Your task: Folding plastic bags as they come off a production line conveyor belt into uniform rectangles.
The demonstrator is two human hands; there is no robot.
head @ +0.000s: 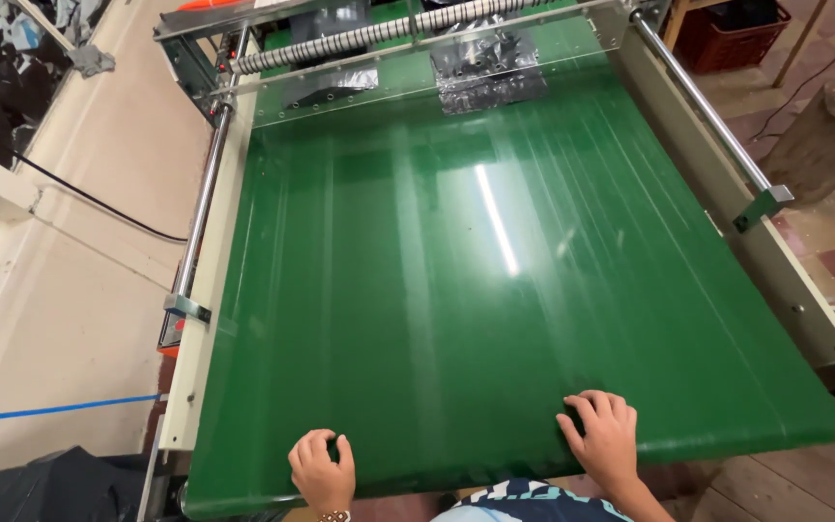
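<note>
A wide green conveyor belt fills the machine frame. At its far edge lies a clear plastic bag. At the near edge, the right hand rests flat, fingers spread; the left hand curls loosely, gripping nothing.

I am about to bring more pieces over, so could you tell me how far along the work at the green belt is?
Done: a clear-wrapped dark packet already lies at the far end under the roller. In hand: nothing; the left hand and right hand rest empty on the green belt. Left: the near stretch carries no piece.
</note>
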